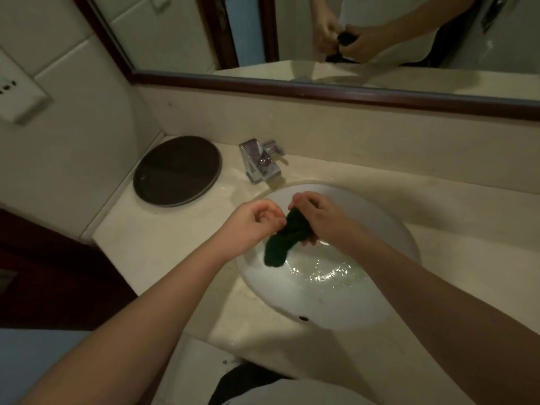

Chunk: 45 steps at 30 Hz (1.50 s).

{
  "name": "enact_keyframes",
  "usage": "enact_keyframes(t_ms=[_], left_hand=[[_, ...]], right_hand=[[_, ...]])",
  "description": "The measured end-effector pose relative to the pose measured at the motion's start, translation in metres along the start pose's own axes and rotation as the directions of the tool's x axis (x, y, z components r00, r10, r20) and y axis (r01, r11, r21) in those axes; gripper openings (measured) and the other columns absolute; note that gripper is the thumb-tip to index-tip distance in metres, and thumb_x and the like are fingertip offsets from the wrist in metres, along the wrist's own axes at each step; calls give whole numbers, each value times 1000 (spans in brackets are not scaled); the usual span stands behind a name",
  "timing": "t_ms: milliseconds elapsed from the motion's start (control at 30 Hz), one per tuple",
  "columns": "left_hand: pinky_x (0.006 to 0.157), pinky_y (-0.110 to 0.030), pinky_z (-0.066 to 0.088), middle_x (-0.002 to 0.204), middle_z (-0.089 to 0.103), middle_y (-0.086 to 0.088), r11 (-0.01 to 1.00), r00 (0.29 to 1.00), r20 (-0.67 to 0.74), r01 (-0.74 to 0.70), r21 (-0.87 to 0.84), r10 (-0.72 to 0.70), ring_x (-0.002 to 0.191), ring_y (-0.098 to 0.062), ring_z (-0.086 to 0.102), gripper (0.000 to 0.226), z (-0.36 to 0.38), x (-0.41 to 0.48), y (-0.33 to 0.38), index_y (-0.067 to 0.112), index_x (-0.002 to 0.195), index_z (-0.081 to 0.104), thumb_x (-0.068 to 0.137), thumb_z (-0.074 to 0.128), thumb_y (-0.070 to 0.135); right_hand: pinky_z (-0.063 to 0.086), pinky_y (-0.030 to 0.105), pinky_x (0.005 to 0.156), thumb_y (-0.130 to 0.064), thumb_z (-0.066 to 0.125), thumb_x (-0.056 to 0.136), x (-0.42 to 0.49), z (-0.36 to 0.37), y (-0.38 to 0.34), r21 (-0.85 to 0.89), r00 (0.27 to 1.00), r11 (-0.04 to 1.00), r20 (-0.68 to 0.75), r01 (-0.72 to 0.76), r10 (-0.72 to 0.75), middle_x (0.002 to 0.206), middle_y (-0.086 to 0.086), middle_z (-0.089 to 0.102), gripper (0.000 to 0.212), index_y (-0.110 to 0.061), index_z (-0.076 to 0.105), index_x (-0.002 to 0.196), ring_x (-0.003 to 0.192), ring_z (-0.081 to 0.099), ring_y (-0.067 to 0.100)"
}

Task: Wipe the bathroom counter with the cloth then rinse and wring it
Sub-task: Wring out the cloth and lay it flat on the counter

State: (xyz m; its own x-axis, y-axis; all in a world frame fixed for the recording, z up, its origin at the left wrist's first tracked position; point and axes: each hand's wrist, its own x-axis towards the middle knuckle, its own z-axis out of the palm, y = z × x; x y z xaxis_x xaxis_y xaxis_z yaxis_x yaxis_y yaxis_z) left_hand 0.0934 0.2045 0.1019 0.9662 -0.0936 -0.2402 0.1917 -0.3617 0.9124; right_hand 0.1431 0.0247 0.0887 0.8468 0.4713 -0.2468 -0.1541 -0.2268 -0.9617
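A dark green cloth, bunched into a thick roll, hangs over the white round sink. My right hand is shut around its upper part. My left hand sits just left of the cloth with its fingers curled, its fingertips touching or pinching the cloth's left edge. The cloth's lower end dangles free above water pooled in the basin. The cream stone counter surrounds the sink.
A chrome faucet stands behind the sink's left rim. A dark round tray lies in the counter's back left corner. A wood-framed mirror runs along the back wall. Wet patches shine on the counter near the faucet.
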Motion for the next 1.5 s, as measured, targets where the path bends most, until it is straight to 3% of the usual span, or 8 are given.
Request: enact_keyframes(t_ms=[267, 400, 500, 600, 767, 1100, 1333, 1500], left_hand=[[67, -27, 52, 84, 64, 3, 978, 999, -19, -32, -206, 29, 77, -14, 65, 8, -78, -9, 2, 13, 89, 59, 94, 58, 7], [74, -33, 55, 91, 60, -13, 949, 999, -26, -33, -314, 26, 84, -22, 61, 14, -123, -7, -13, 0, 99, 59, 99, 49, 11], [75, -37, 58, 103, 67, -14, 739, 993, -70, 23, -674, -94, 92, -26, 67, 22, -162, -4, -23, 2, 110, 60, 101, 43, 13], [91, -47, 55, 109, 68, -14, 537, 993, -79, -21, -843, -85, 99, -28, 67, 26, -200, -4, -34, 6, 117, 62, 100, 44, 15], [78, -39, 57, 98, 70, -9, 714, 993, -24, -98, -693, 113, 89, -22, 67, 22, -205, -8, -20, 17, 94, 65, 101, 44, 16], [85, -36, 52, 94, 70, -2, 831, 962, 87, -177, -528, 260, 92, -19, 68, 32, -184, -7, 12, 16, 97, 50, 77, 75, 19], [67, -19, 54, 93, 68, -7, 899, 945, -166, -320, -298, 281, 82, -11, 70, 22, -183, -15, 22, 15, 99, 58, 89, 59, -5], [90, -46, 55, 105, 67, -17, 891, 966, -134, -257, -374, 222, 105, -35, 65, 17, -180, -11, 24, 15, 99, 68, 87, 57, 9]], right_hand=[[46, 30, 48, -51, 26, 101, 42, 76, -43, -69, 996, 998, 85, -4, 9, 77, 20, 58, 53, -6, 54, 104, 60, 55, 22], [42, 29, 48, -54, 26, 101, 62, 114, -62, 211, 986, 963, 41, -166, 161, 72, 18, 55, 60, 0, 53, 107, 52, 57, 19], [51, 36, 64, -46, 36, 100, 73, 122, -67, 401, 979, 896, 5, -190, 205, 85, 35, 47, 52, 1, 52, 117, 66, 60, 37], [42, 32, 61, -26, 57, 92, 73, 112, -63, 272, 982, 949, -57, -160, 182, 82, 16, 49, 16, -11, 56, 92, 67, 53, 25], [49, 40, 97, -46, 56, 90, 63, 127, -82, -247, 999, 968, -42, -39, 30, 107, 7, 67, 28, -20, 62, 97, 101, 64, 20], [57, 42, 63, -26, 60, 94, 56, 147, -127, -300, 941, 939, -234, 168, -243, 87, 22, 68, 20, -8, 60, 102, 69, 69, 19], [58, 31, 66, -14, 54, 97, 50, 136, -132, -115, 943, 958, -182, 262, -280, 83, 15, 70, 14, -5, 59, 88, 78, 70, 22], [47, 38, 79, -25, 50, 96, 52, 130, -134, 150, 974, 966, -111, 211, -196, 82, 0, 67, 23, -22, 66, 80, 89, 63, 21]])
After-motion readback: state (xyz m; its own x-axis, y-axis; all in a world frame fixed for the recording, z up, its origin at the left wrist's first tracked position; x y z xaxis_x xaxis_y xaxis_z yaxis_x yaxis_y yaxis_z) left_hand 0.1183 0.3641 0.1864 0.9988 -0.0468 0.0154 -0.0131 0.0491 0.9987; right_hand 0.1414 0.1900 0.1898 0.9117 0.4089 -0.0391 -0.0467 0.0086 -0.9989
